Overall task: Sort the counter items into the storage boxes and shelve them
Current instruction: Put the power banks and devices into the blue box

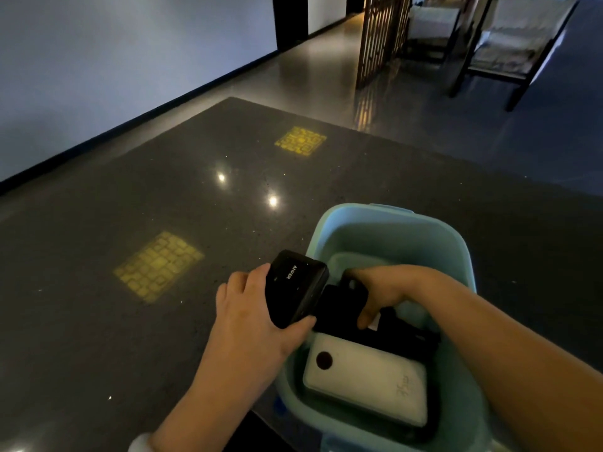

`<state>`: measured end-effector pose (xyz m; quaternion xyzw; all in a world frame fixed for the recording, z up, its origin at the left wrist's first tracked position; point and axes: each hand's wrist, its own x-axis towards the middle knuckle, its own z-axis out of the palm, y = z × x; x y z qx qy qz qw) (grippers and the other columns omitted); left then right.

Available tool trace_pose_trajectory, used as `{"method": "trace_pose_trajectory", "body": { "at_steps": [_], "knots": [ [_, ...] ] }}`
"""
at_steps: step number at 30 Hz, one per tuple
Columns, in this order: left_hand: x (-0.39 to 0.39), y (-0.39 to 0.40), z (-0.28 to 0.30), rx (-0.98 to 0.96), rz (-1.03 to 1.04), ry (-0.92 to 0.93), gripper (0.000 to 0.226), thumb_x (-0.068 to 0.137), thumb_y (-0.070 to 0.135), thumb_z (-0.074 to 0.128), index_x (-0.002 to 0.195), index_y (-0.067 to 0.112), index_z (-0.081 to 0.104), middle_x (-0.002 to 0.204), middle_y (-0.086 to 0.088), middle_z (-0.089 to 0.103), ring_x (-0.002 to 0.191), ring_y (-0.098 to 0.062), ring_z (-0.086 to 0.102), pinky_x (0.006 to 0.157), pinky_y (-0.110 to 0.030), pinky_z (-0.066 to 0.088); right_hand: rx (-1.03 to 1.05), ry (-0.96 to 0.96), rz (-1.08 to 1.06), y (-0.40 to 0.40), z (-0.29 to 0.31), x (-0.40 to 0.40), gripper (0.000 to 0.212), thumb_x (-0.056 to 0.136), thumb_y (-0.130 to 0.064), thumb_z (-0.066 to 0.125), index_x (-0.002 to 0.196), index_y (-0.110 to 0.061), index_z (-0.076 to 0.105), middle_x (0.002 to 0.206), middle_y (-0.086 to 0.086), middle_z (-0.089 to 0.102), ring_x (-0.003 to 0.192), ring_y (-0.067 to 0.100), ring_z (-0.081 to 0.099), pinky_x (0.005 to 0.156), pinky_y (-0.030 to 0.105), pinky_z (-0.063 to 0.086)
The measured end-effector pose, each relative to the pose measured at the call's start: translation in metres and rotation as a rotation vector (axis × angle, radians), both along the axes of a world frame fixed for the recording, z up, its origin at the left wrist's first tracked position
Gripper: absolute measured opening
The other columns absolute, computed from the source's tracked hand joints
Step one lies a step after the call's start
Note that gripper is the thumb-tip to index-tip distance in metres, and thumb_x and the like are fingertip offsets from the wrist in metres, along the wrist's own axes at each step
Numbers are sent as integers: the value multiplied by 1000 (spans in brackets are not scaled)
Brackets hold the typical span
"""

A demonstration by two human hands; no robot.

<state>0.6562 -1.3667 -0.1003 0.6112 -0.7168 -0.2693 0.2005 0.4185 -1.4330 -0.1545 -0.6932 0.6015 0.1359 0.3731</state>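
The light blue plastic storage box is sitting at the near right of the dark polished stone counter, already holding a white slab-shaped power bank. The left hand is gripping a black block-shaped charger marked "ANKER" at the box's left rim; the right hand is curling around a black device inside. Sorting seems nearly finished; shelving is remaining.

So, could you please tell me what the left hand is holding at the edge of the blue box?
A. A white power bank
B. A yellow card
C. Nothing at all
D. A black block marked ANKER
D: the left hand grips a black ANKER block at the rim of the blue box, while the white power bank lies inside the box, not held by either hand.
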Motion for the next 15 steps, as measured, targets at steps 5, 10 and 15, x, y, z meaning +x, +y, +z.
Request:
{"method": "trace_pose_trajectory", "body": {
  "at_steps": [5,10,15],
  "knots": [
    [0,1,-1,-27,-2,5,84,70,50,76,140,35,31,121,15,33,111,-1,24,98,-29,36,8,-12,8,1,3,2,87,69,-23,83,141,-22,35,130,2,55,118,23,52,98,38,44],
    [1,1,-3,-54,-9,4,84,70,50,76,141,33,32,123,15,34,110,-2,25,93,-24,32,47,-31,45,2,2,5,79,69,-19,83,134,-27,41,127,0,57,114,21,54,92,36,46],
    [1,1,-3,-52,-9,-6,83,71,50,75,140,34,31,120,15,32,108,-2,24,93,-26,33,55,-55,19,1,4,4,80,70,-18,82,137,-28,40,129,1,56,117,23,52,96,40,46]
  ]
}}
